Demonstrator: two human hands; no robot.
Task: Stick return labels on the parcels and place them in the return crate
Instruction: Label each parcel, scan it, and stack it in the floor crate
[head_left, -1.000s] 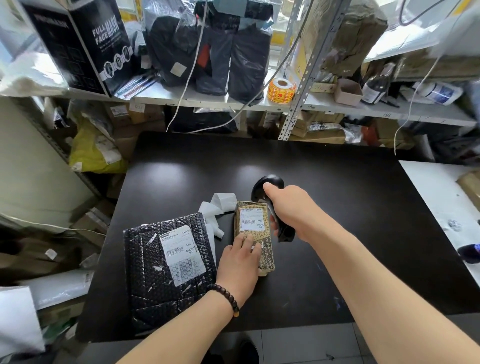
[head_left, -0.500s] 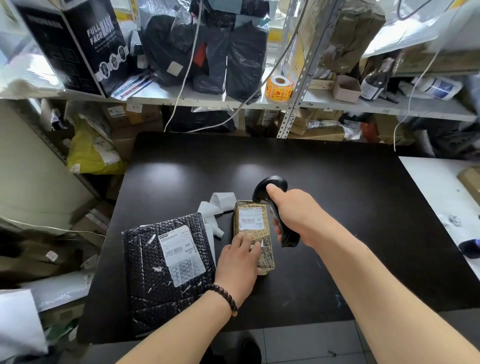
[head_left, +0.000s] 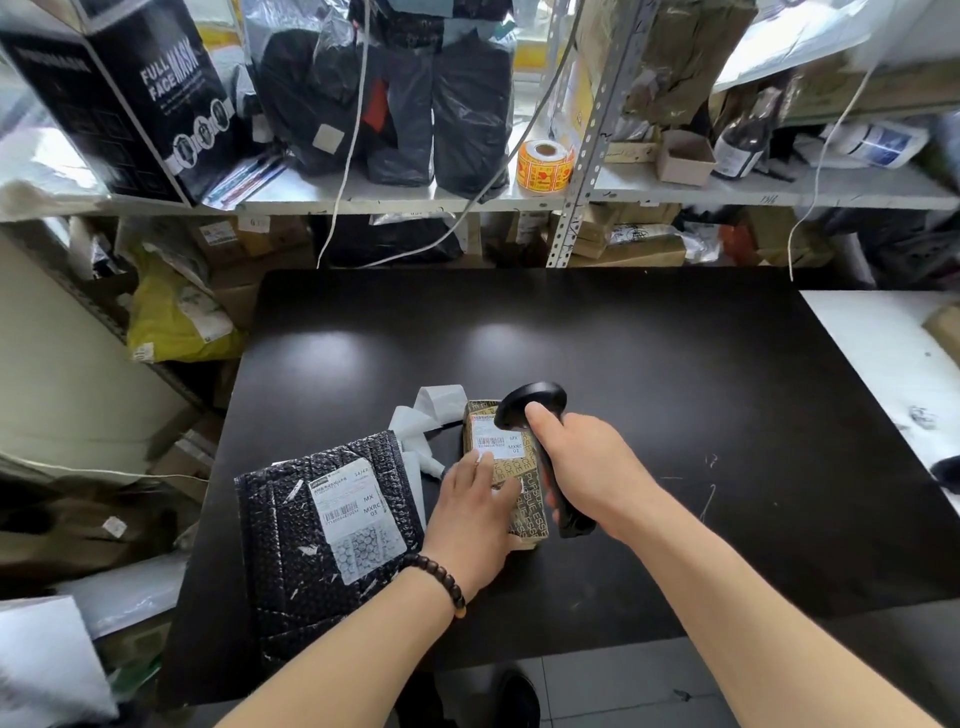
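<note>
Since before, the black handheld barcode scanner (head_left: 532, 402), gripped by the right hand (head_left: 592, 467), comes over the small brown printed parcel (head_left: 531, 512). On the black table (head_left: 649, 364), near side, right of the black bubble-wrap mailer (head_left: 280, 545), this parcel lies under the flat left hand (head_left: 467, 519). Its fingers (head_left: 480, 470) touch the white label (head_left: 491, 441); covering the barcode could spoil the scan.

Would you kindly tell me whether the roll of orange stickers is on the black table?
No, the roll of orange stickers sits on the shelf behind the black table.
</note>
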